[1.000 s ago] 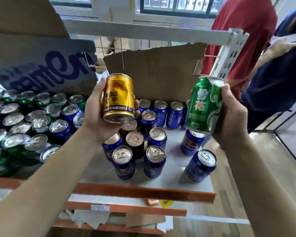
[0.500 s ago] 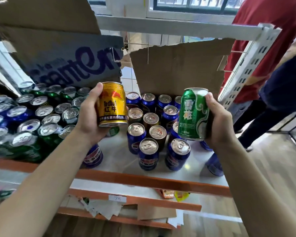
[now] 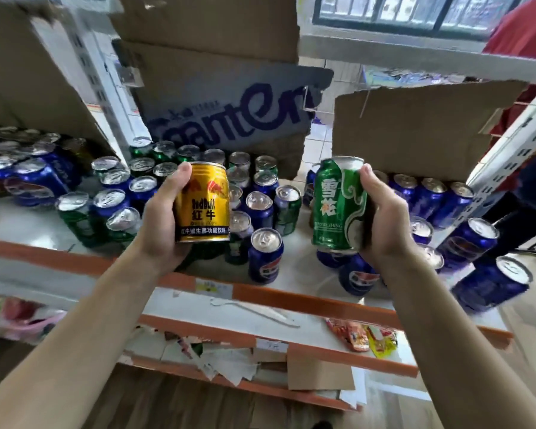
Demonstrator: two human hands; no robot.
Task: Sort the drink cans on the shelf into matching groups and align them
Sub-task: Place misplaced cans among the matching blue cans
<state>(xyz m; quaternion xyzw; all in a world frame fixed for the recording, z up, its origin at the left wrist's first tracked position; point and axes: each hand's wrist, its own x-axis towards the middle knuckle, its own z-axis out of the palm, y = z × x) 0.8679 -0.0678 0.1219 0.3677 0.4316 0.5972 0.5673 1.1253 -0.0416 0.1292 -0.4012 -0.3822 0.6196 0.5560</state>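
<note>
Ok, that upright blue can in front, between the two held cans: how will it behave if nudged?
The blue can looks unopened, so probably full and fairly heavy. It stands upright on the smooth white shelf, so a low push likely slides it; a high one may tip it, then it would roll.

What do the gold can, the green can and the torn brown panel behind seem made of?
The gold can: thin metal, probably, with glossy printed coating; light streaks on its side. The green can: metal too, glossy print, bare silvery top. The torn panel: brown cardboard, matte, ragged fibrous edge.
</note>
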